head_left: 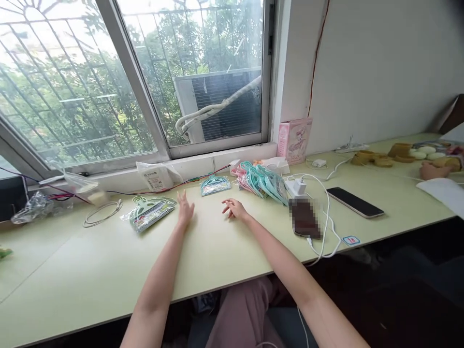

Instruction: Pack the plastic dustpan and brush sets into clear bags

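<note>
My left hand (pixel 185 209) is open above the pale table, its fingers spread and nothing in them. Just to its left lies a clear-wrapped packet of light green hanger-shaped plastic pieces (pixel 151 212), with a printed card inside. My right hand (pixel 235 209) is also open, fingers loosely bent and apart, holding nothing. Beyond and between the hands, a single teal packet (pixel 215 185) of the same sort lies flat near the wall. A pile of teal packets (pixel 266 181) and pink packets (pixel 243 178) rests to the right of my right hand.
On the right are a blurred-out phone (pixel 305 220) on a white cable, a charger (pixel 297 186) and a black-screened phone (pixel 354 202). A pink box (pixel 295 140) stands by the wall. Left lies a coiled cable (pixel 103 214). Another person's hand (pixel 433 170) shows far right.
</note>
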